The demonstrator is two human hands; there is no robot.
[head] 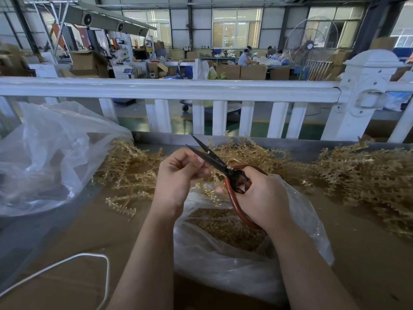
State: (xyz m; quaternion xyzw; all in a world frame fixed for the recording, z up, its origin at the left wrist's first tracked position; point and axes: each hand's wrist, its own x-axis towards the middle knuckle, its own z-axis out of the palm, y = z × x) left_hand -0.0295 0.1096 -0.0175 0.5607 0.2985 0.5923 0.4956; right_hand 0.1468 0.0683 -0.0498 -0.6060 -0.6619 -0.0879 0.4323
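Note:
My right hand (261, 195) grips the red-brown handles of a pair of scissors (214, 159), whose dark blades are parted and point up and to the left. My left hand (178, 173) is curled beside the blades and pinches a thin golden plastic strip (206, 189) that hangs down between the hands. Both hands hover over a clear plastic bag (223, 260) holding several small golden cut pieces (225, 229). The part of the strip inside my left fingers is hidden.
Heaps of golden toothed plastic strips lie at centre left (127, 168) and right (366, 175) on the brown table (78, 233). A big crumpled clear bag (44, 157) sits at left. A white cord (67, 262) loops near the front. A white railing (201, 90) runs behind.

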